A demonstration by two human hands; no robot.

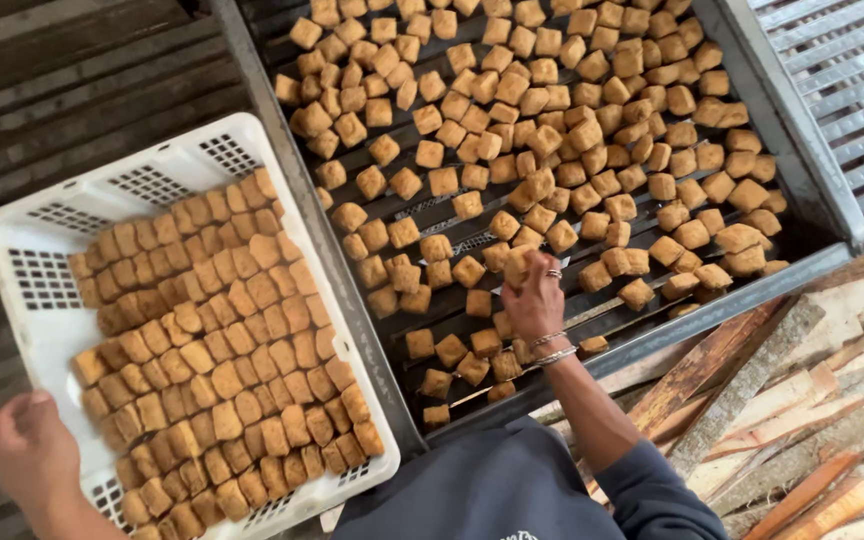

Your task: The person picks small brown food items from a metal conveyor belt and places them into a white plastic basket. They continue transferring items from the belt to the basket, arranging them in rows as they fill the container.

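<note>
The right hand [535, 298] has its grip closed around one brown cube [519, 262], held just above the dark slatted rack [372, 215] full of cubes. The left hand [30, 448] grips the near edge of the white crate [72, 330], fingers curled shut on it. Rows of cubes fill the crate beside that grip.

Soft, even daylight is falling from above — nothing is glaring and shadows are staying faint. The gaps between the dark slats are sinking into gloom. Focus is holding sharp mid-frame, while the edges are bending slightly — wide-lens distortion.
</note>
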